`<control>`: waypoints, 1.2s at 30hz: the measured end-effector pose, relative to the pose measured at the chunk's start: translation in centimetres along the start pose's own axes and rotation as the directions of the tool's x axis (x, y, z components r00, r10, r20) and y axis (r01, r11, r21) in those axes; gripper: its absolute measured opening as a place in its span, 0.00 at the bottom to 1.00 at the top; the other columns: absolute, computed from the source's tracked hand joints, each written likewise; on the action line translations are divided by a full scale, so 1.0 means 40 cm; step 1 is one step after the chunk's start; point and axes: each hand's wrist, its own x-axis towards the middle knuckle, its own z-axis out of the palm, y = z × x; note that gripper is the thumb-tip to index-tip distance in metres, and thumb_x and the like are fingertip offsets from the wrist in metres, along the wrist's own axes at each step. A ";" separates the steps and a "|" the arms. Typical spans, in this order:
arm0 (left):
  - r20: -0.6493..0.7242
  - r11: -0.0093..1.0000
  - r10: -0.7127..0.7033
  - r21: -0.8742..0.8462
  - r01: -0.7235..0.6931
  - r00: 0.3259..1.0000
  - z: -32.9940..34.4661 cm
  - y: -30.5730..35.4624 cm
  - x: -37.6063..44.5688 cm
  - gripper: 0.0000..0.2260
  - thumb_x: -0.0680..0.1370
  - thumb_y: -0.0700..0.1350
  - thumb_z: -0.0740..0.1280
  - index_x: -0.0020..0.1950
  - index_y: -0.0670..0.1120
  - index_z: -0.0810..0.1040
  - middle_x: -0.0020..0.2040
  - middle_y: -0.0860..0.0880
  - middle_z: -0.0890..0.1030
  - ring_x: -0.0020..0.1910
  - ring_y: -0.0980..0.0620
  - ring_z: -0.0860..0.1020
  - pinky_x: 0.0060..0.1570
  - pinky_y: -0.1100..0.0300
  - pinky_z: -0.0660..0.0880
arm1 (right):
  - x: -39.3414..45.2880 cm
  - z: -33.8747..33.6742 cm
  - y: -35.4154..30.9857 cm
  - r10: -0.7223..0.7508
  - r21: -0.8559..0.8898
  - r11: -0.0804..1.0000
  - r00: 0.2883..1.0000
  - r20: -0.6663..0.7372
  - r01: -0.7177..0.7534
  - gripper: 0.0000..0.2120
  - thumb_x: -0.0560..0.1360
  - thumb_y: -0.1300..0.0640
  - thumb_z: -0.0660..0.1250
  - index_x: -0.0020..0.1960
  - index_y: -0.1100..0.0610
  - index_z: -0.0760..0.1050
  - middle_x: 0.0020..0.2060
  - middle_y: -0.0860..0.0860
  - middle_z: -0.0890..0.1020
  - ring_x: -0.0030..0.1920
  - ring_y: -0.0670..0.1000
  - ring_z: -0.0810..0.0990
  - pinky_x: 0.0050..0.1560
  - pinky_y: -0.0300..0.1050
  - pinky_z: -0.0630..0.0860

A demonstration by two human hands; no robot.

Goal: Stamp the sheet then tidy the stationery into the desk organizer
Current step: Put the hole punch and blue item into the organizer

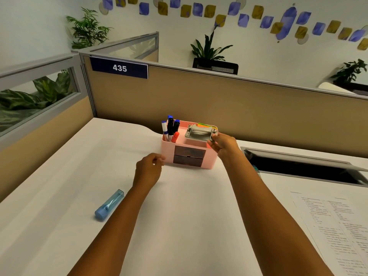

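A pink desk organizer (169,150) with two dark drawers stands at the back of the white desk. Several markers (170,127) stand upright in its left compartment. My right hand (223,145) grips the right end of a metal hole punch (196,133), which rests in the organizer's right compartment over coloured sticky notes. My left hand (149,169) is by the organizer's lower left corner, fingers loosely curled, holding nothing that I can see. A blue translucent stapler-like case (109,205) lies on the desk at the left. The printed sheet (338,226) lies at the right.
A beige cubicle partition (219,100) with a "435" sign closes off the back of the desk. An open dark cable tray (298,166) with a raised lid is set in the desk at the right. A glass-topped partition runs along the left.
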 end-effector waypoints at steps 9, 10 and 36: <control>-0.145 0.982 -0.040 0.177 0.066 0.989 -0.031 -0.128 -0.025 0.10 0.78 0.39 0.60 0.54 0.43 0.79 0.56 0.42 0.81 0.53 0.43 0.78 0.53 0.55 0.73 | 0.043 0.065 0.031 -0.074 -0.234 0.971 0.992 -0.107 0.047 0.13 0.76 0.59 0.65 0.59 0.60 0.75 0.55 0.57 0.80 0.53 0.55 0.81 0.53 0.45 0.80; -0.152 0.978 -0.044 0.195 0.074 0.987 -0.037 -0.140 -0.028 0.09 0.78 0.38 0.60 0.54 0.43 0.79 0.55 0.42 0.81 0.53 0.42 0.78 0.52 0.55 0.73 | 0.044 0.066 0.034 -0.088 -0.255 0.965 0.989 -0.117 0.056 0.13 0.76 0.59 0.65 0.59 0.60 0.75 0.55 0.57 0.80 0.54 0.55 0.81 0.54 0.45 0.80; -0.148 0.872 -0.180 0.434 0.228 0.972 -0.127 -0.232 -0.063 0.14 0.73 0.30 0.63 0.57 0.39 0.76 0.58 0.37 0.73 0.57 0.38 0.73 0.54 0.51 0.71 | 0.065 0.073 0.088 -0.461 -0.743 0.619 0.883 -0.081 0.255 0.13 0.78 0.59 0.61 0.61 0.60 0.74 0.57 0.59 0.78 0.56 0.57 0.78 0.57 0.48 0.78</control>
